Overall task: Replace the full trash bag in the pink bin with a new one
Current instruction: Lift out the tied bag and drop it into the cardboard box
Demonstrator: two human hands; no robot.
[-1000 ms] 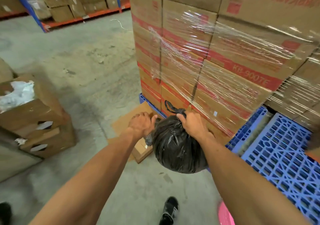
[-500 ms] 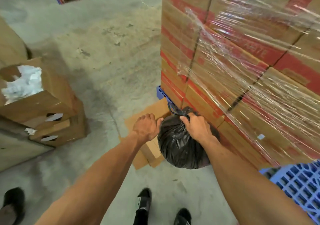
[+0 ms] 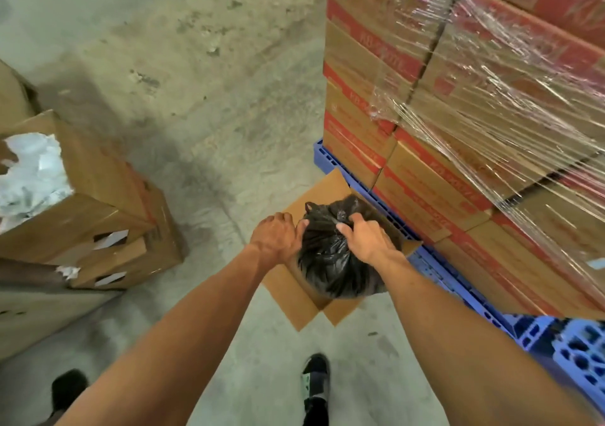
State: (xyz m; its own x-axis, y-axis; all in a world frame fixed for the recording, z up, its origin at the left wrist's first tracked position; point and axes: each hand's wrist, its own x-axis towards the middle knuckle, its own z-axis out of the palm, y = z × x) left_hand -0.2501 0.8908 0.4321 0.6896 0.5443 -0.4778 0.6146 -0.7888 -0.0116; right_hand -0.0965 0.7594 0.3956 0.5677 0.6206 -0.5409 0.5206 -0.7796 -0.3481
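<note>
A full black trash bag (image 3: pixel 330 261), knotted at the top, hangs over an open cardboard box (image 3: pixel 294 298) on the floor beside a blue pallet. My right hand (image 3: pixel 366 237) grips the knotted neck of the bag. My left hand (image 3: pixel 276 237) is closed against the bag's left side near the top. The pink bin is out of view.
A tall shrink-wrapped stack of brown and red cartons (image 3: pixel 458 98) stands on the blue pallet (image 3: pixel 360 183) to the right. Cardboard boxes with white paper (image 3: pixel 75 202) sit at the left. My shoes (image 3: pixel 314 383) stand on the concrete floor (image 3: pixel 196 65).
I have stepped forward and looked further down. The bag has moved from in front of the cartons to over the open box on the floor, both hands still on it.
</note>
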